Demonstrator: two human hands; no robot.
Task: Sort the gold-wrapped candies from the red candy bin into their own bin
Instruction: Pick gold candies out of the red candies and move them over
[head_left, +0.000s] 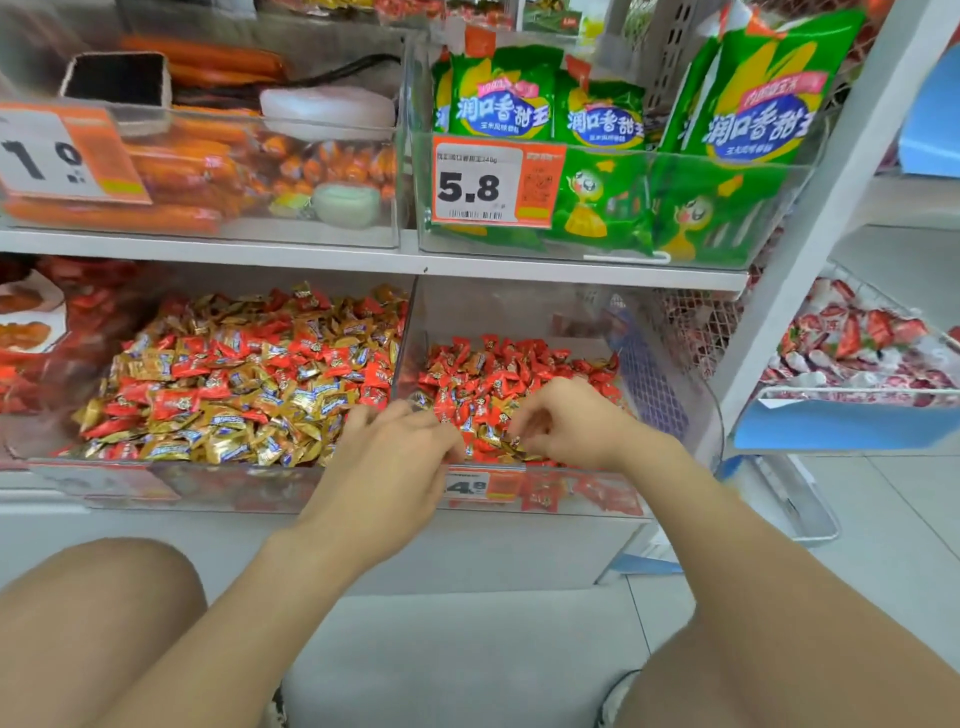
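Gold bin (208, 483) on the left holds stray reds too. Left hand (395, 457) curls at the divider, grip unclear; right hand (566, 421) pinches gold candies (491, 434) at the front of the red bin (675, 415). Risk, I judge: red wrappers snagged along with them. Price tags read 4.8 (470, 486) below, 5.8 (475, 184) above.

The price tag (491, 182) on the clear bin of green packets reads 5.8 in bold black, with a barcode beneath; its small top line is too fine to make out. The green packets (501, 98) carry 润口香甜王 in white on a blue patch. On the upper left bin a blurred tag (57, 156) shows a large 1 and 0. A tag (475, 486) on the red candy bin (714, 410) — partly behind the left hand (387, 467) — shows 4.8. Print on the gold-wrapped candies (493, 435) is too small to read.
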